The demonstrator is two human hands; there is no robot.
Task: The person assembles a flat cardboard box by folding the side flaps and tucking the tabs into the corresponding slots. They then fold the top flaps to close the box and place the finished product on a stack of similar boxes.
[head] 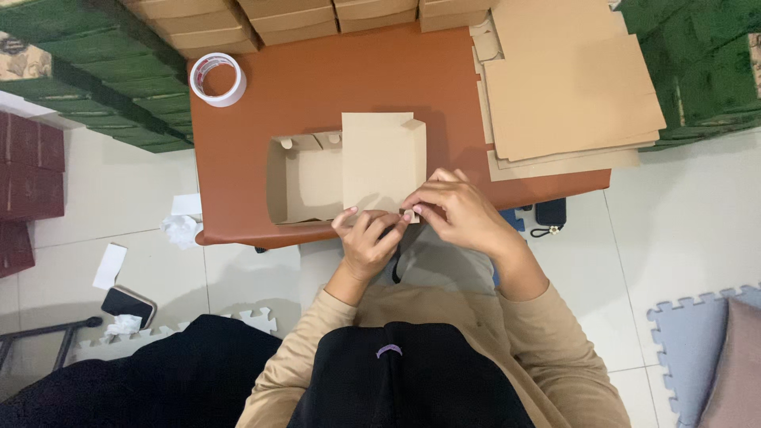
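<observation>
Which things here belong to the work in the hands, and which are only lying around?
In use: half-folded cardboard box, left hand, right hand, stack of flat cardboard sheets, brown table.

Lying about: tape roll, phone, crumpled paper, black pouch.

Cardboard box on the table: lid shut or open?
Partly open. The lid flap covers only the right part of the box; the left interior shows, empty. Both hands pinch its near edge.

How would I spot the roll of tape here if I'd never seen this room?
Find the reddish-brown table. At its far left corner, beyond the half-folded cardboard box, lies the tape roll. It is the only round, white thing there; everything else on the table is flat brown cardboard.
</observation>
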